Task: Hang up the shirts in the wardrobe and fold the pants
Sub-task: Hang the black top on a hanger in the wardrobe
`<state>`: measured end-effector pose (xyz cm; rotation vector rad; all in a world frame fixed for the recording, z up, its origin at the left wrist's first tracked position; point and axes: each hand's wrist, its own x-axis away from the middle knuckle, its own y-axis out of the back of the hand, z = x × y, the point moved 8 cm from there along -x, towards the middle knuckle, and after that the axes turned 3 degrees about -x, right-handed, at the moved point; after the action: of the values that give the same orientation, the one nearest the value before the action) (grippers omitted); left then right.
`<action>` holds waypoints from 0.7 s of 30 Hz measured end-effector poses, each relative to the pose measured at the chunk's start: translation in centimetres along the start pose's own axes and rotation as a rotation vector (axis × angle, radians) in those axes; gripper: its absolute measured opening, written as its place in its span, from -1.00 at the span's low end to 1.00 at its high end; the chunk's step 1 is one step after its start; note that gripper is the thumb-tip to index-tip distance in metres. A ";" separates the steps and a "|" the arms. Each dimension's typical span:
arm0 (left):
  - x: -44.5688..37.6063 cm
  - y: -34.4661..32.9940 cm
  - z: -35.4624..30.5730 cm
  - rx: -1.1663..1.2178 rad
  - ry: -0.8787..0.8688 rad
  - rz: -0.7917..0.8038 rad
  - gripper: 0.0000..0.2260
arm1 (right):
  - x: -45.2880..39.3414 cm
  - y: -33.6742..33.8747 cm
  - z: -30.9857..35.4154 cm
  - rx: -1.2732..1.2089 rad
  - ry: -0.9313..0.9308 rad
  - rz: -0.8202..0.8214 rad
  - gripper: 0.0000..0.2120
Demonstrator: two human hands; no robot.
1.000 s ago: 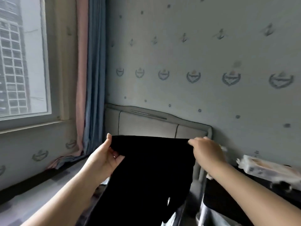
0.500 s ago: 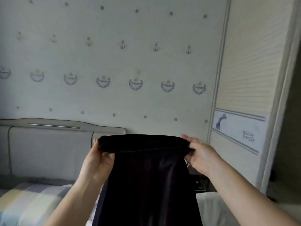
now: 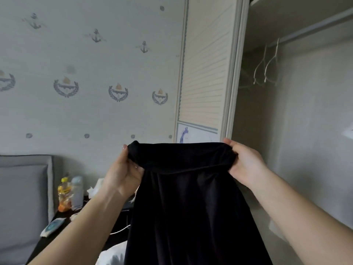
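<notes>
A pair of black pants [image 3: 187,203] hangs in front of me, held up by the waistband. My left hand [image 3: 122,173] grips the waistband's left end and my right hand [image 3: 246,165] grips its right end, stretching it flat between them. The legs drop out of view at the bottom. Behind the pants to the right stands the open wardrobe [image 3: 305,131], with two bare hangers [image 3: 266,69] on its rail.
A slatted wardrobe door [image 3: 202,73] stands at centre right. At lower left a dark bedside table [image 3: 57,232] carries bottles [image 3: 70,194], tissues and a remote beside the grey headboard [image 3: 23,197]. Something white lies below at the frame's bottom edge.
My view has swung right, from the window and headboard to the open wardrobe. Both hands keep holding the waistband, which stays stretched between them.
</notes>
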<state>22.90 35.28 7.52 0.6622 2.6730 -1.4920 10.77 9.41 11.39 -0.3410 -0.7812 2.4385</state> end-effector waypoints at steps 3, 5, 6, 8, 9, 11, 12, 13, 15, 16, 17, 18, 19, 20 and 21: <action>-3.6 -2.7 3.6 -0.010 0.054 0.066 -0.63 | -2.4 2.5 3.3 0.091 0.102 -0.064 -0.69; -6.2 -4.6 6.0 0.005 0.109 0.113 -0.68 | -3.8 3.9 5.6 0.164 0.167 -0.103 -0.65; -7.4 -5.5 7.0 0.021 0.137 0.137 -0.70 | -4.4 4.4 6.8 0.204 0.198 -0.123 -0.64; -10.1 -7.7 8.8 0.053 0.189 0.197 -0.69 | -5.5 4.8 9.3 0.271 0.262 -0.161 -0.62; -11.4 -8.8 9.5 0.058 0.212 0.226 -0.68 | -6.1 4.9 10.5 0.295 0.297 -0.180 -0.62; -14.3 -11.6 10.5 0.077 0.246 0.284 -0.69 | -7.3 4.7 13.4 0.350 0.373 -0.212 -0.64; -15.6 -13.0 10.9 0.088 0.259 0.316 -0.70 | -7.9 4.5 14.8 0.389 0.403 -0.232 -0.66; -17.0 -14.7 11.3 0.101 0.274 0.358 -0.71 | -8.6 4.2 16.3 0.436 0.440 -0.256 -0.67; -19.3 -17.8 12.0 0.127 0.288 0.427 -0.72 | -9.6 3.7 18.8 0.538 0.505 -0.303 -0.72; -20.3 -19.3 12.3 0.137 0.288 0.459 -0.72 | -10.0 3.6 19.9 0.599 0.533 -0.326 -0.77; -21.1 -20.8 12.7 0.135 0.285 0.491 -0.74 | -10.3 3.6 21.0 0.670 0.556 -0.350 -0.82; -21.8 -22.2 13.1 0.121 0.274 0.518 -0.76 | -10.7 3.6 22.1 0.759 0.573 -0.375 -0.85; -22.5 -23.4 13.7 0.099 0.261 0.535 -0.79 | -11.0 3.6 23.0 0.866 0.589 -0.400 -0.84; -23.3 -24.6 14.5 0.081 0.251 0.550 -0.82 | -11.4 3.6 24.1 0.987 0.611 -0.425 -0.82; -24.1 -25.6 15.2 0.062 0.238 0.563 -0.84 | -11.9 3.5 25.1 1.107 0.639 -0.447 -0.81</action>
<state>32.55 2.60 25.07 1.5232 2.2839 -1.3996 9.17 -11.25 30.23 -0.3921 0.6933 1.8000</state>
